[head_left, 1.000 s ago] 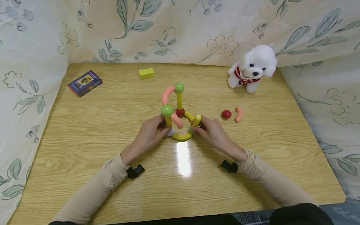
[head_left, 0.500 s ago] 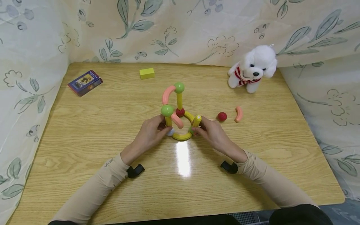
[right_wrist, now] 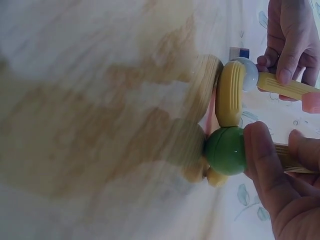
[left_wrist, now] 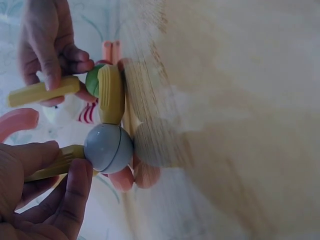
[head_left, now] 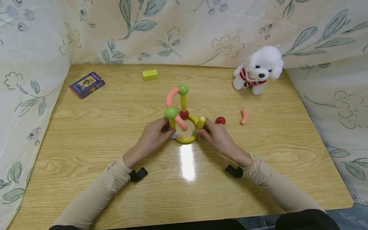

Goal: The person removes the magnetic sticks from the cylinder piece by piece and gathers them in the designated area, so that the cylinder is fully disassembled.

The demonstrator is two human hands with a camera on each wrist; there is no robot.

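A ball-and-stick toy structure stands on the table, its base a loop of curved yellow sticks joined by balls. My left hand pinches an upright yellow stick just above a grey-white ball. Opposite it, my right hand pinches another yellow stick, set on a green ball, with fingertips at that ball. Behind, a third yellow stick rises from a red ball to a green ball. Pink curved sticks meet at the left green ball; one hangs free-ended.
A loose red ball lies right beside my right hand, with a pink curved stick farther right. Toward the back are a blue-and-red box, a yellow block and a white plush dog. Patterned cloth hangs behind.
The loose red ball has rolled left, away from the loose pink stick and up to my right hand. Both hands and the structure have stayed in place.
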